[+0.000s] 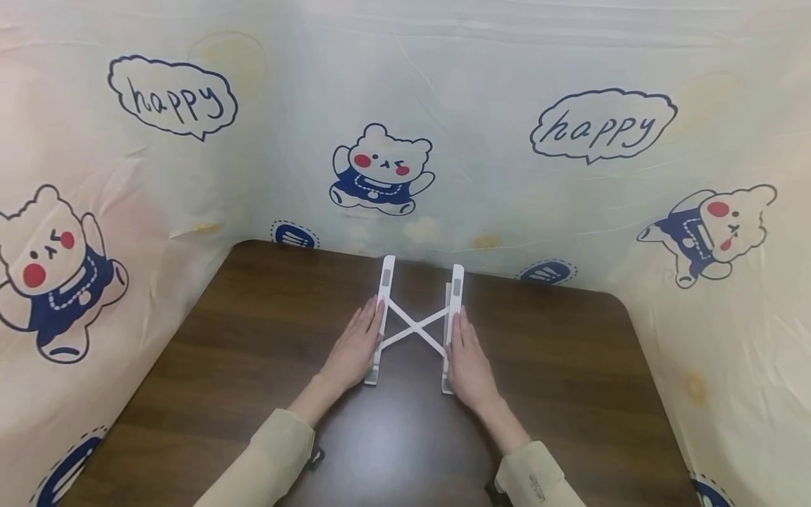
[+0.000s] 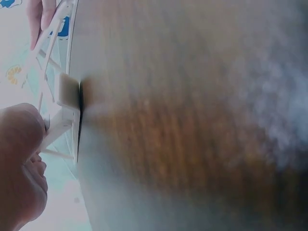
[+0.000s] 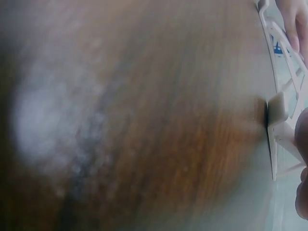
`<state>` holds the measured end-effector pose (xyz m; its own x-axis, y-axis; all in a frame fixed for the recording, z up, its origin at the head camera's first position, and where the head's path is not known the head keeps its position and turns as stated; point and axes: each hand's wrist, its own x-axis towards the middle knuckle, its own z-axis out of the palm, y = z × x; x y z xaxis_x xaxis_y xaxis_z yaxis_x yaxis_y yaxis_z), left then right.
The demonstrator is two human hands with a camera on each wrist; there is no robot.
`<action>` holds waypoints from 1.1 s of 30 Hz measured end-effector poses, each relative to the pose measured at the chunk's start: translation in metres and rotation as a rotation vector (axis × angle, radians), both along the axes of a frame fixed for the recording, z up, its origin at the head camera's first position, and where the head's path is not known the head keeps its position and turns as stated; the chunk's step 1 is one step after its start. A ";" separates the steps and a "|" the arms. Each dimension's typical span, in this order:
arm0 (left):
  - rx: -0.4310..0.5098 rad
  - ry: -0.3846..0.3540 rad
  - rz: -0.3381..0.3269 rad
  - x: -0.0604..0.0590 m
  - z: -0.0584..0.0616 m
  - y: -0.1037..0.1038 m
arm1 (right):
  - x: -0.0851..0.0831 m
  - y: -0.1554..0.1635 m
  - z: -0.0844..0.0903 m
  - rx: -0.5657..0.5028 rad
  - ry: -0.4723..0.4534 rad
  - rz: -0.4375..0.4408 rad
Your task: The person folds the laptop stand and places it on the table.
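a white folding stand [image 1: 415, 324] lies flat on the dark wooden table [image 1: 570, 366], near the table's far edge and just in front of the cartoon-bear cloth [image 1: 405, 105]. its two rails run parallel, long axis pointing away from the person toward the cloth, joined by crossed struts forming an x between them. the left hand [image 1: 356, 345] rests against the outer side of the left rail, fingers straight and together, pointing along the rail. the right hand [image 1: 467, 355] lies likewise against the outer side of the right rail, fingers extended. both wrist views are blurred and show mainly the table beside the stand.
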<state>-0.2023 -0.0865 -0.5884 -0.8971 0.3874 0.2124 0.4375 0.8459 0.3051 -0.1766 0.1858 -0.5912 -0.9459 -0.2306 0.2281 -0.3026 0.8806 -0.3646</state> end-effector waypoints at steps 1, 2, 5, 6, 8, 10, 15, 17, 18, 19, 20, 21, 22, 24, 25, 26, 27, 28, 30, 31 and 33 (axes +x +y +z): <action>-0.004 0.002 0.001 0.000 0.000 0.000 | 0.000 0.000 0.001 0.018 0.001 -0.001; -0.006 0.003 0.002 0.000 -0.001 0.001 | 0.001 -0.001 0.002 0.028 0.000 -0.002; -0.011 0.006 0.010 0.000 -0.001 0.002 | 0.000 0.000 0.001 0.039 0.003 0.003; -0.013 0.002 0.015 0.000 -0.001 0.003 | 0.000 0.000 0.001 0.040 0.002 0.005; -0.014 -0.004 0.019 0.000 -0.001 0.005 | -0.001 0.000 -0.002 0.040 0.000 0.010; -0.013 -0.016 0.009 -0.001 -0.001 0.008 | -0.001 0.001 -0.004 0.049 0.004 0.010; -0.030 -0.034 -0.016 -0.003 0.001 0.016 | -0.002 0.001 -0.004 0.112 0.036 0.019; -0.044 -0.047 -0.008 -0.003 0.003 0.017 | -0.003 0.001 -0.003 0.159 0.055 0.021; -0.045 -0.053 -0.003 -0.003 0.004 0.016 | -0.003 0.001 -0.003 0.184 0.067 0.020; -0.044 -0.058 0.001 -0.003 0.005 0.015 | -0.004 0.001 -0.003 0.206 0.080 0.017; -0.040 -0.061 0.002 -0.002 0.006 0.015 | -0.004 0.001 -0.004 0.221 0.091 0.013; -0.039 -0.064 0.001 -0.003 0.006 0.014 | -0.004 0.002 -0.004 0.231 0.098 0.009; -0.036 -0.063 -0.001 -0.003 0.007 0.013 | -0.005 0.002 -0.005 0.236 0.101 0.006; -0.032 -0.051 -0.004 -0.003 0.006 0.013 | -0.005 0.002 -0.006 0.224 0.106 0.006; -0.030 -0.044 -0.005 -0.003 0.006 0.013 | -0.005 0.002 -0.006 0.214 0.106 0.006; -0.030 -0.041 -0.007 -0.003 0.006 0.013 | -0.005 0.001 -0.006 0.203 0.104 0.008; -0.030 -0.038 -0.009 -0.003 0.005 0.013 | -0.005 0.001 -0.006 0.188 0.104 0.009; -0.027 -0.035 -0.010 -0.003 0.005 0.013 | -0.006 0.001 -0.007 0.170 0.107 0.012; -0.024 -0.034 -0.011 -0.003 0.005 0.013 | -0.006 0.002 -0.010 0.117 0.127 0.020; -0.019 -0.035 -0.012 -0.003 0.005 0.013 | -0.007 0.002 -0.012 0.086 0.143 0.026; -0.011 -0.035 -0.014 -0.002 0.005 0.014 | -0.010 0.005 -0.020 0.003 0.164 0.046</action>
